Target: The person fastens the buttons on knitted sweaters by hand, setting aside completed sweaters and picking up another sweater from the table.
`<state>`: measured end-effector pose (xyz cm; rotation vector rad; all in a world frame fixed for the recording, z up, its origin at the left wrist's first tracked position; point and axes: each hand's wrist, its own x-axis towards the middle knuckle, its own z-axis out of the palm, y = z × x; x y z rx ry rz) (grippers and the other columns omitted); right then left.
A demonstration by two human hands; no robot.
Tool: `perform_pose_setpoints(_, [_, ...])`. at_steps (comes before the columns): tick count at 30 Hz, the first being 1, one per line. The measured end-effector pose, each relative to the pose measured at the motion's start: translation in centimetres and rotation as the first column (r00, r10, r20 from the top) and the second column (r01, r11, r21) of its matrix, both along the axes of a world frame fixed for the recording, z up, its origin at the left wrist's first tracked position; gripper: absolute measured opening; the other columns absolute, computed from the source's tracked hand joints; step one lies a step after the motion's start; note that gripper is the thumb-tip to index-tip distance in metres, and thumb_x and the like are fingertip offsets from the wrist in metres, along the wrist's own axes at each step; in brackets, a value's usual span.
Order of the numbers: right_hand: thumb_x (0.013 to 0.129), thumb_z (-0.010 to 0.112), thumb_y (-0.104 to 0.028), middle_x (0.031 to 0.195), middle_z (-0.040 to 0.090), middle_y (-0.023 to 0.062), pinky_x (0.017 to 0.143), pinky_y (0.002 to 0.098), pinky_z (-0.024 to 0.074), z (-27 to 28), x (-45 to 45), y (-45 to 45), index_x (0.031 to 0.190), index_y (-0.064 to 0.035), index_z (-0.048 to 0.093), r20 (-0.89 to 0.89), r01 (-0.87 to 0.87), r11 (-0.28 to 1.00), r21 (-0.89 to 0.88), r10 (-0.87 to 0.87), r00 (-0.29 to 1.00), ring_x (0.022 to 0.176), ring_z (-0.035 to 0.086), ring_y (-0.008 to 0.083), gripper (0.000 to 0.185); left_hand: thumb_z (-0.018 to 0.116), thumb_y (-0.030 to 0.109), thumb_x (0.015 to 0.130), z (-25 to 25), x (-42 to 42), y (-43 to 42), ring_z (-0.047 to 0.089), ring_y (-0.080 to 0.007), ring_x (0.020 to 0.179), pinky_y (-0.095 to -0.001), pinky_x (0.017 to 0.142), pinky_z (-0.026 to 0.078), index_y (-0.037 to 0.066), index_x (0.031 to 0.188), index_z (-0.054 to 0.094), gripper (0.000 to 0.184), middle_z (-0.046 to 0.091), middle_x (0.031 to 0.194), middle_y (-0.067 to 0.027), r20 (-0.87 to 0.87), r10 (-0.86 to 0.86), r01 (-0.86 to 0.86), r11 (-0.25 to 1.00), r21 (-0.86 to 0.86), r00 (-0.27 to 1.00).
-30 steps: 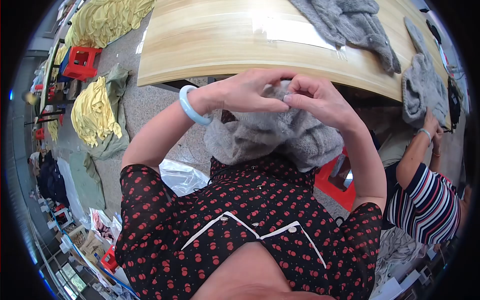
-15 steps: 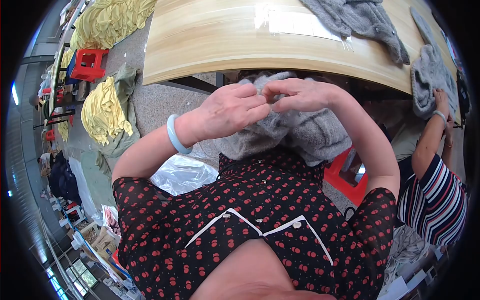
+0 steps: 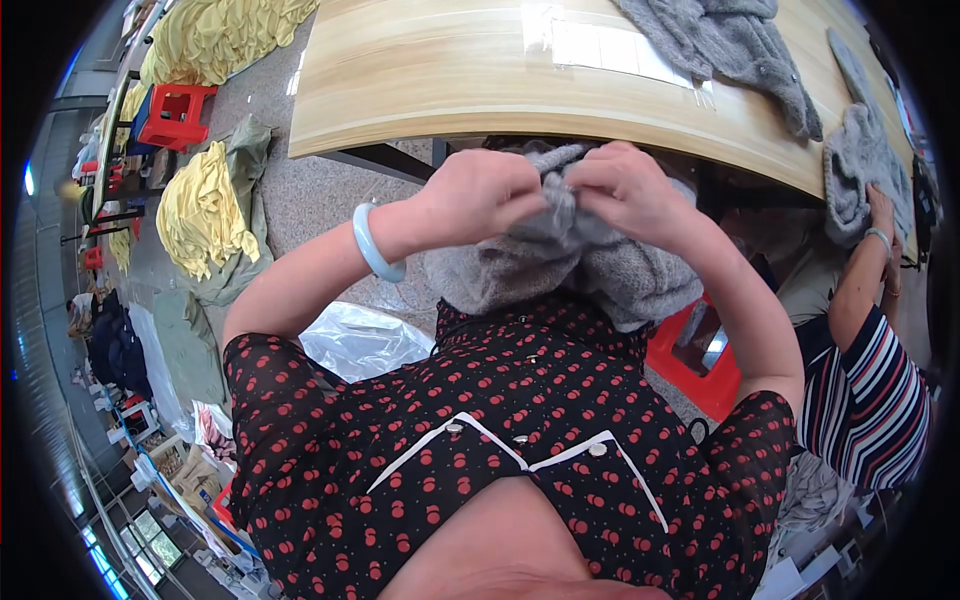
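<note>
A fuzzy grey knitted garment (image 3: 560, 265) lies bunched in my lap, against the near edge of the wooden table (image 3: 420, 90). My left hand (image 3: 480, 195), with a pale bangle on its wrist, is closed on a fold of the knit. Close beside it my right hand (image 3: 632, 190) pinches the same garment, fingers curled inward. Between the two hands a gathered bit of knit stands up. The fingertips are partly hidden, so anything small in them cannot be made out.
More grey knitwear (image 3: 730, 50) and a taped white paper (image 3: 620, 60) lie on the table. At the right, a co-worker's hand (image 3: 880, 215) touches another grey knit piece (image 3: 855, 170). Yellow cloth (image 3: 205, 215), a red stool (image 3: 175, 115) and clear plastic (image 3: 365, 345) are on the left.
My hands were nearly touching at the fingertips above the knit. Now they are a little apart, both closed on it, with a fold raised between them.
</note>
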<state>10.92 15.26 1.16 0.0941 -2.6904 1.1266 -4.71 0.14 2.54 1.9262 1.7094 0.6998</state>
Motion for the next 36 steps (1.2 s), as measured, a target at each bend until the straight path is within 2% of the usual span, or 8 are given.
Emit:
perform_pose_setpoints(3, [0.072,0.057,0.001,0.071,0.054,0.0085,0.071,0.0324,0.0416,1.8,0.5,-0.9,0.085,-0.0058,0.060,-0.404,0.270,0.947,0.176,-0.181,0.897,0.065,0.052,0.0259,0.015,0.058,0.032,0.083,1.3,-1.8,1.2,0.042,-0.0028,0.046,-0.0168,0.042,0.032,0.010,0.074,0.058,0.024,0.047,0.057,0.0081,0.651,0.532,0.076,0.740,-0.668,0.541])
perform_pose_setpoints(6, [0.074,0.057,0.002,0.073,0.056,0.0105,0.070,0.0311,0.0437,1.8,0.1,-0.8,0.086,-0.0018,0.060,-0.371,0.351,0.931,0.100,-0.293,0.881,0.067,0.053,0.0257,0.013,0.056,0.029,0.086,0.7,-2.7,2.6,0.045,-0.0040,0.046,-0.0165,0.040,0.035,0.008,0.078,0.058,0.022,0.050,0.061,0.0043,0.754,0.541,0.190,0.750,-0.633,0.373])
perform_pose_setpoints(8, [0.079,0.058,-0.003,0.079,0.059,0.0114,0.068,0.0277,0.0457,-0.2,-0.8,-0.1,0.090,0.0014,0.060,-0.141,0.436,0.882,-0.178,-0.462,0.876,0.072,0.057,0.0215,0.012,0.055,0.027,0.086,-1.2,-2.7,3.8,0.047,-0.0047,0.047,-0.0171,0.042,0.037,0.006,0.079,0.058,0.022,0.051,0.062,0.0027,0.668,0.565,-0.011,0.767,-0.641,0.483])
perform_pose_setpoints(12, [0.079,0.058,-0.005,0.087,0.062,0.0114,0.071,0.0275,0.0462,-2.8,1.4,1.3,0.095,0.0008,0.060,0.076,0.524,0.838,-0.152,-0.519,0.851,0.078,0.059,0.0187,0.017,0.058,0.016,0.081,-4.5,-0.9,2.8,0.055,-0.0176,0.058,-0.0289,0.056,0.046,-0.002,0.087,0.057,0.019,0.057,0.076,-0.0091,0.340,0.504,-0.463,0.864,-0.198,0.794])
perform_pose_setpoints(16, [0.077,0.059,-0.006,0.086,0.060,0.0131,0.071,0.0297,0.0466,-4.2,3.6,0.6,0.093,-0.0003,0.059,0.052,0.482,0.875,-0.039,-0.480,0.876,0.077,0.059,0.0228,0.017,0.061,0.013,0.075,-6.5,2.4,-0.1,0.055,-0.0285,0.078,-0.0345,0.069,0.046,0.001,0.089,0.057,0.019,0.054,0.089,-0.0140,0.164,0.470,-0.497,0.831,0.249,0.867])
perform_pose_setpoints(19, [0.075,0.059,-0.007,0.089,0.058,0.0130,0.075,0.0337,0.0456,-5.3,3.5,0.1,0.094,-0.0008,0.058,0.105,0.467,0.862,0.194,-0.492,0.864,0.086,0.057,0.0270,0.019,0.062,0.014,0.076,-8.1,3.7,-0.4,0.054,-0.0276,0.082,-0.0355,0.068,0.046,0.003,0.092,0.057,0.019,0.054,0.089,-0.0127,-0.113,0.420,-0.387,0.893,0.231,0.900])
perform_pose_setpoints(25, [0.070,0.063,-0.014,0.085,0.057,0.0122,0.082,0.0397,0.0374,-8.3,2.0,-0.4,0.087,-0.0042,0.056,0.087,0.397,0.740,0.542,-0.520,0.850,0.089,0.053,0.0271,0.021,0.063,0.015,0.071,-11.5,2.8,-0.5,0.050,-0.0301,0.079,-0.0400,0.073,0.041,0.003,0.081,0.055,0.018,0.050,0.082,-0.0127,-0.150,0.491,-0.448,0.859,0.250,0.858])
perform_pose_setpoints(36, [0.069,0.058,-0.009,0.080,0.057,0.0128,0.080,0.0408,0.0375,-8.9,2.6,0.6,0.083,-0.0045,0.059,0.095,0.454,0.746,0.487,-0.562,0.821,0.082,0.054,0.0292,0.015,0.058,0.017,0.077,-11.2,1.3,-0.1,0.053,-0.0249,0.073,-0.0360,0.066,0.042,0.005,0.081,0.059,0.013,0.052,0.075,-0.0119,-0.121,0.452,-0.441,0.891,0.107,0.884])
